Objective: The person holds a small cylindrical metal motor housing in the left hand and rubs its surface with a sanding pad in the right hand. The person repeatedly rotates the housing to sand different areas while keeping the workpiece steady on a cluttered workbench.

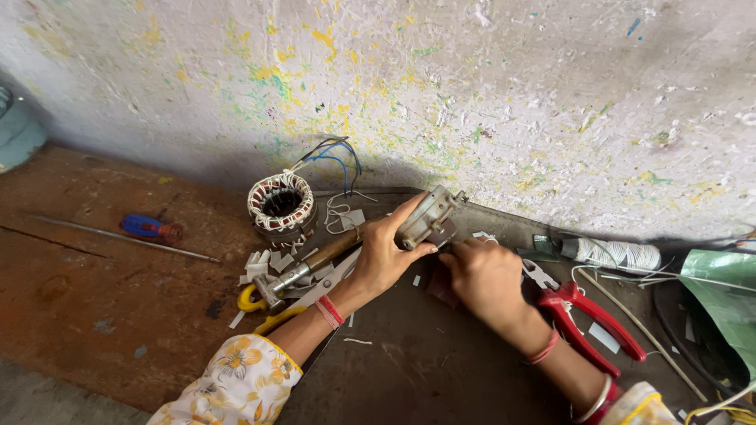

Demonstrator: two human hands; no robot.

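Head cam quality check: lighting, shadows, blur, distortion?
Head view: soft daylight, no glare; a broad shadow runs along the foot of the wall. Left hand, right hand and the grey metal part are sharp. Wide-angle bending curves the bench edge; the corners go softer and dimmer.

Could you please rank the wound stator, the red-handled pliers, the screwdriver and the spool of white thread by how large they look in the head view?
1. Screwdriver, longest because of its thin shaft.
2. Pliers.
3. Stator and spool: look alike, unranked.
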